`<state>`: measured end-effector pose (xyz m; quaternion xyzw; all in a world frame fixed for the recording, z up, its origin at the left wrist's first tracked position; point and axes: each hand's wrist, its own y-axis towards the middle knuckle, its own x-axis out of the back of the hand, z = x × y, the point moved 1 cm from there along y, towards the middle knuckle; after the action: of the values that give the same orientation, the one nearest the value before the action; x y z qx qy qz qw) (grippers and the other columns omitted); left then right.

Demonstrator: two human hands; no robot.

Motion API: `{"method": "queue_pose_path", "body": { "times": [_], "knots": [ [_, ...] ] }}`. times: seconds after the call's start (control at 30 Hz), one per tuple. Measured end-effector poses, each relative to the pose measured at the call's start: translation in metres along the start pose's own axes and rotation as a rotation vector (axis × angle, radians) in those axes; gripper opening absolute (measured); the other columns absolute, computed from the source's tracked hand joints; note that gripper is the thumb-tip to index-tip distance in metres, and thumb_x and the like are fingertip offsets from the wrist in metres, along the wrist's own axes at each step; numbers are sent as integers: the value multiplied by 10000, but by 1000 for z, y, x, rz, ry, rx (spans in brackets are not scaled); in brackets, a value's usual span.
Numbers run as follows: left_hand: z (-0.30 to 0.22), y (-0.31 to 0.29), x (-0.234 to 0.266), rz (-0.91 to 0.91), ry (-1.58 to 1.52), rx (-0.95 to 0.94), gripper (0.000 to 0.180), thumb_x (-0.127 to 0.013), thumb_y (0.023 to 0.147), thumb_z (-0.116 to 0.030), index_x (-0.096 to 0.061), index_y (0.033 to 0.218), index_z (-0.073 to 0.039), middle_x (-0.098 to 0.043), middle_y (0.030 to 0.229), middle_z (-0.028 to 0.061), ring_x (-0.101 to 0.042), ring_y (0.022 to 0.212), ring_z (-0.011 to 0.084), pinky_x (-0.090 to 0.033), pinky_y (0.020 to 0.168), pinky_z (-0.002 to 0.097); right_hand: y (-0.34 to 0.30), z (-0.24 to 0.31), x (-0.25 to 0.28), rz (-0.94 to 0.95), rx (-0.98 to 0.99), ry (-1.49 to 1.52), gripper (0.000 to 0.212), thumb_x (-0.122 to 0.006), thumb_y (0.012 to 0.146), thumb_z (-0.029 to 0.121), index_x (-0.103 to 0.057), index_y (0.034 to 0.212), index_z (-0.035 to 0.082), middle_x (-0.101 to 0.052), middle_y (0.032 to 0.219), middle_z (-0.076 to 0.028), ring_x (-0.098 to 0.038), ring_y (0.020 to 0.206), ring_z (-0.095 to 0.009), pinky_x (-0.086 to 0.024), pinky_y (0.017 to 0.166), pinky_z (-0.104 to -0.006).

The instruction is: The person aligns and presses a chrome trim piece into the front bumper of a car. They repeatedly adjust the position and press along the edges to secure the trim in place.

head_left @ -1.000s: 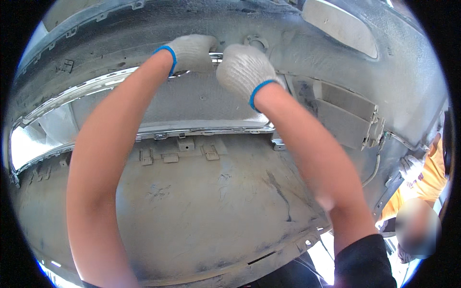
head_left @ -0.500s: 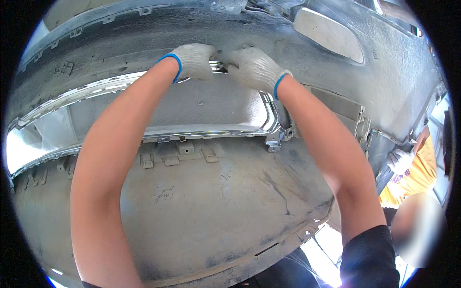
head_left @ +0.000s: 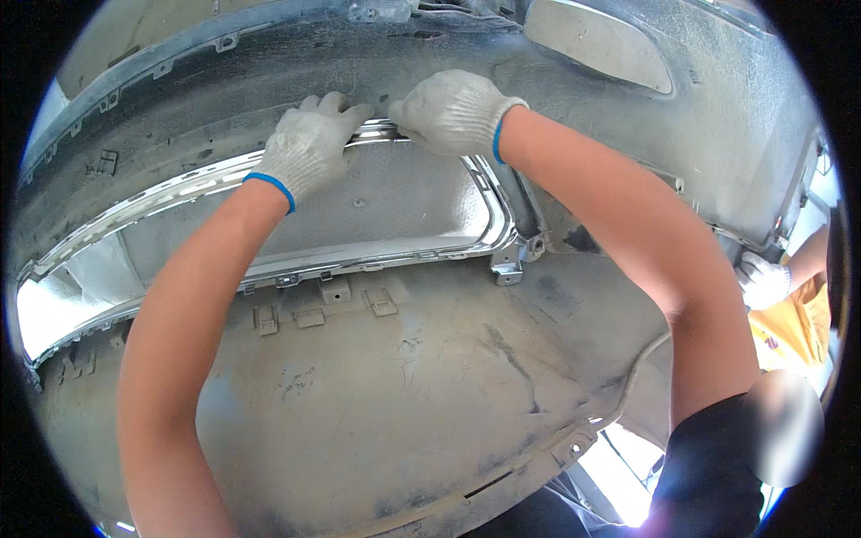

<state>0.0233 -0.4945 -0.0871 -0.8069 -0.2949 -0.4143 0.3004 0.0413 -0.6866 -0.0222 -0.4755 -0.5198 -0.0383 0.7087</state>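
A chrome trim frame (head_left: pixel 377 131) is set into the opening of a large, dusty grey bumper cover (head_left: pixel 421 359), whose inner side faces me. My left hand (head_left: pixel 309 143), in a white knit glove with a blue cuff, lies across the frame's upper rail with its fingers apart. Just right of it, my right hand (head_left: pixel 456 115), gloved the same way, is closed at that rail, its fingertips partly hidden. A short piece of shiny rail shows between the two hands. Through the frame's opening a silvery textured surface is visible.
Clips and tabs (head_left: pixel 381 303) line the bumper cover below the frame, with a metal bracket (head_left: pixel 507 262) at the frame's right corner. An oval cutout (head_left: pixel 599 45) lies at upper right. Another person's gloved hand (head_left: pixel 762 280) is at the far right, beside a yellow garment (head_left: pixel 794 327).
My left hand has shifted left along the rail, and its fingers now show spread. My right hand has moved slightly left and up. The other person's hand has moved up and right.
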Motion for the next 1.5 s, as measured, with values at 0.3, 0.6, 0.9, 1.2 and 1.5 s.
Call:
{"method": "queue_pose_path", "body": {
  "times": [0.3, 0.6, 0.9, 1.2, 1.5],
  "knots": [
    [6, 1, -4, 19, 68, 21, 492, -681, 875, -222, -618, 1363, -216, -639, 1244, 169, -631, 1116, 355, -540, 958, 474, -10, 0, 50, 108, 12, 64, 179, -570, 934, 159, -705, 996, 61, -715, 916, -176, -701, 895, -358, -562, 833, -468],
    [0, 7, 1, 83, 53, 64, 603, -707, 858, -235, -556, 1442, -236, -617, 1199, 203, -623, 1123, 365, -529, 963, 479, -30, -22, -19, -101, -448, 597, 342, -595, 926, 247, -681, 1157, 11, -698, 1065, -236, -655, 1013, -414, -494, 926, -494],
    [-3, 9, 2, 99, 53, 78, 607, -717, 852, -240, -555, 1436, -223, -616, 1181, 183, -625, 1116, 360, -526, 962, 476, -39, -21, -43, -5, -587, 664, 395, -626, 901, 323, -730, 1067, -20, -705, 1064, -271, -681, 1003, -420, -529, 926, -489],
    [-30, -4, 8, -333, -131, 57, 528, -713, 799, -181, -590, 1304, -87, -606, 1139, 179, -598, 1069, 356, -495, 900, 487, -31, -30, -51, 76, -638, 720, 428, -650, 877, 371, -731, 1083, 5, -704, 1095, -265, -677, 1017, -410, -519, 923, -460],
    [-100, 35, -60, -632, -2385, 1142, 483, -568, 1005, -483, -563, 1229, -54, -609, 1141, 134, -601, 1020, 284, -511, 892, 508, -43, -25, -45, -42, -634, 785, 549, -651, 834, 282, -609, 1277, -38, -689, 1121, -297, -671, 1067, -425, -532, 954, -469]
  ]
}}
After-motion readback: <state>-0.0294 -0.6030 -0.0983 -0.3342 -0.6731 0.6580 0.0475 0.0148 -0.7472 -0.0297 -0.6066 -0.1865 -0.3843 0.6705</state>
